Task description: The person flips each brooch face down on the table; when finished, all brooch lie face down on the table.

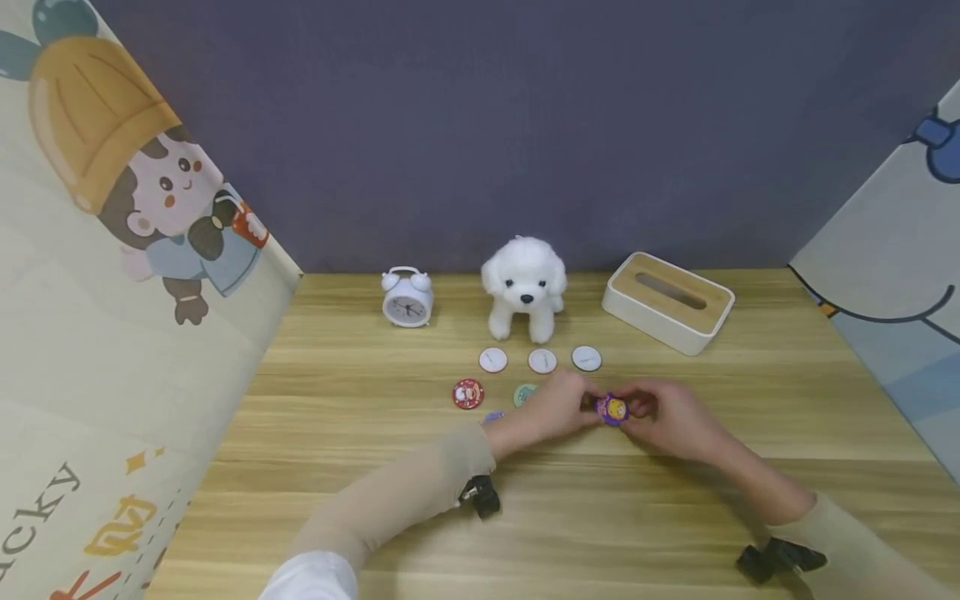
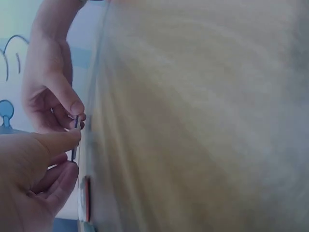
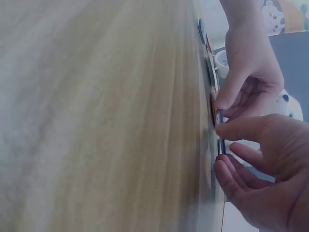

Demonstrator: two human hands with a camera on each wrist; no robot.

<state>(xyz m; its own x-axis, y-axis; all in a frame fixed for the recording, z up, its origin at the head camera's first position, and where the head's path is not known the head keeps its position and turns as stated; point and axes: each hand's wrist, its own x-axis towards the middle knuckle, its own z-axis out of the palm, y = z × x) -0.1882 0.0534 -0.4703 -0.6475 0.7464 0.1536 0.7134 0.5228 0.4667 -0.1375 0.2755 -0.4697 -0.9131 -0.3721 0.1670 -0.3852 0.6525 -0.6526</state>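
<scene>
Both hands hold one round purple badge [image 1: 613, 409] with a yellow figure on its face, a little above the wooden table. My left hand [image 1: 558, 408] pinches its left edge, and my right hand [image 1: 675, 418] pinches the right edge between thumb and fingers. In the left wrist view the badge is seen edge-on as a thin dark line. Left of the hands lie a red badge [image 1: 468, 394], a green badge [image 1: 523, 393] partly covered by the left hand, and a mostly hidden purple-blue badge [image 1: 493, 416].
Behind the hands, three white discs [image 1: 542, 361] lie in a row. Farther back stand a white alarm clock [image 1: 407, 304], a white plush dog [image 1: 525, 287] and a white tissue box [image 1: 667, 304] with a wooden lid. Printed panels flank the table [image 1: 337, 467], and a dark wall backs it.
</scene>
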